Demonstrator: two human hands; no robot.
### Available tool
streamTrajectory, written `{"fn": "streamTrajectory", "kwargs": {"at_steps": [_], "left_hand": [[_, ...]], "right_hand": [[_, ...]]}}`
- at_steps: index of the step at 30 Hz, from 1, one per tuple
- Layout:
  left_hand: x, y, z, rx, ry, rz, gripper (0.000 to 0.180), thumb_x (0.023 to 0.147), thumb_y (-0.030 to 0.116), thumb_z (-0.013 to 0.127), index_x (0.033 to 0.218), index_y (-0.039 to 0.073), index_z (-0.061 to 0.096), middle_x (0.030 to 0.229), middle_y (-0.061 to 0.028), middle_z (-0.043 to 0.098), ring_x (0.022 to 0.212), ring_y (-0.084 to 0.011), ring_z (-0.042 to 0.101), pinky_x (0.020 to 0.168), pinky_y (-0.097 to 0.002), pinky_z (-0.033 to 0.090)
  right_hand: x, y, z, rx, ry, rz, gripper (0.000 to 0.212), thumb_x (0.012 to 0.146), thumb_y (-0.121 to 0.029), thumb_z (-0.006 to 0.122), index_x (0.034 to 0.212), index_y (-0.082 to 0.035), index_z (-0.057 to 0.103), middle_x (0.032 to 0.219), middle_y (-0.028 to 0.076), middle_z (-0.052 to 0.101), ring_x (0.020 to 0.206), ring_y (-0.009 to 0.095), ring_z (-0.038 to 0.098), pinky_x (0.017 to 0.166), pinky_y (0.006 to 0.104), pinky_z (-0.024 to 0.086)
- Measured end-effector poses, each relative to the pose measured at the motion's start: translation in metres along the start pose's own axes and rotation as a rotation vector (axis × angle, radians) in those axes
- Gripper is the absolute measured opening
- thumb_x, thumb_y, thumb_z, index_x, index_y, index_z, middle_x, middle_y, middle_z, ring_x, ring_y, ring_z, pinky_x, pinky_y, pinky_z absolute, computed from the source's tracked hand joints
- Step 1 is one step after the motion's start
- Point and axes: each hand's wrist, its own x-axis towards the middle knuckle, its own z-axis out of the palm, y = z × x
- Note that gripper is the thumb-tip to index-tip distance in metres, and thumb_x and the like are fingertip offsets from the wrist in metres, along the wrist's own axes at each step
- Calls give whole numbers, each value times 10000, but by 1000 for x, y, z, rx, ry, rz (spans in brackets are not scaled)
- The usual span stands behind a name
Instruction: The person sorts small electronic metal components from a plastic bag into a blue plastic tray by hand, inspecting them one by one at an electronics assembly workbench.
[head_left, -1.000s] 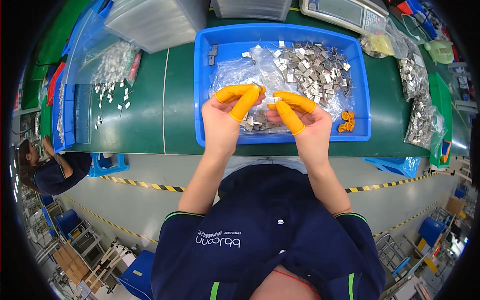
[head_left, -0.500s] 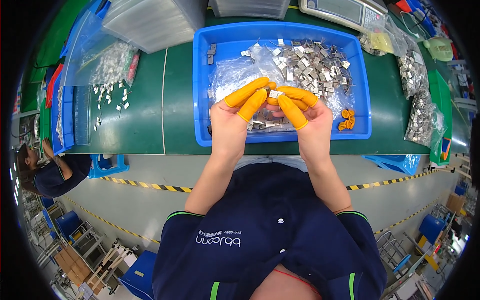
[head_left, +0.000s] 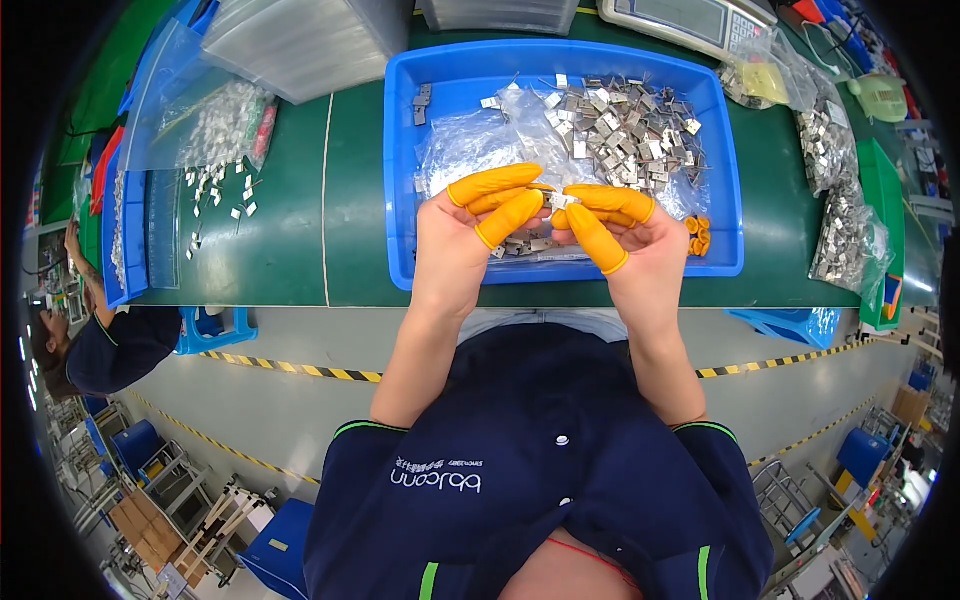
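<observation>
Over the near part of a blue tray, my left hand and my right hand meet with fingers pinched. Orange finger cots cover the thumbs and several fingers. Between the fingertips is a small white-and-silver connector part; both hands grip it, the left from its left side and the right from its right. Fingers hide much of it. Similar metal parts with thin pins lie heaped in the tray behind my hands, beside a crumpled clear plastic bag. Loose orange finger cots sit in the tray's near right corner.
Loose white parts and a filled clear bag lie on the green table at left. Clear plastic boxes and a scale stand behind. Bagged metal parts lie at right. A co-worker works at far left.
Both hands have come slightly nearer to me, and the right has shifted right. The part between the fingertips has turned and shows more of its white side. The co-worker's arm has moved.
</observation>
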Motion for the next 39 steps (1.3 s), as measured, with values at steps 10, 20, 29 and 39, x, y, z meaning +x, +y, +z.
{"fn": "streamTrajectory", "kwargs": {"at_steps": [10,20,29,39], "left_hand": [[-6,8,-2,190,-76,70,334,744,-43,637,1067,-52,550,917,-147,636,829,-174,626,749,-255,507],[-7,17,-3,210,-124,-56,509,726,-51,645,1200,-6,464,854,-128,644,760,-151,626,720,-244,502],[-7,17,2,-47,-333,-338,651,709,-42,662,1289,27,375,775,-95,648,652,-115,596,648,-235,492],[8,29,-8,101,-252,-155,390,880,111,517,1241,-3,422,878,-138,637,776,-174,617,739,-273,500]], "right_hand": [[8,-16,-23,2,-196,334,161,780,10,612,917,88,583,811,141,634,673,169,633,636,253,527],[8,-9,-27,-199,-337,131,246,752,-17,659,976,53,586,893,99,598,784,144,598,712,256,496],[3,-6,-23,42,-534,114,287,741,7,646,1023,12,594,932,67,547,862,144,522,822,276,424],[30,-21,-26,-260,-232,-155,253,734,-45,669,982,-28,622,872,49,572,843,159,535,792,277,420]]}}
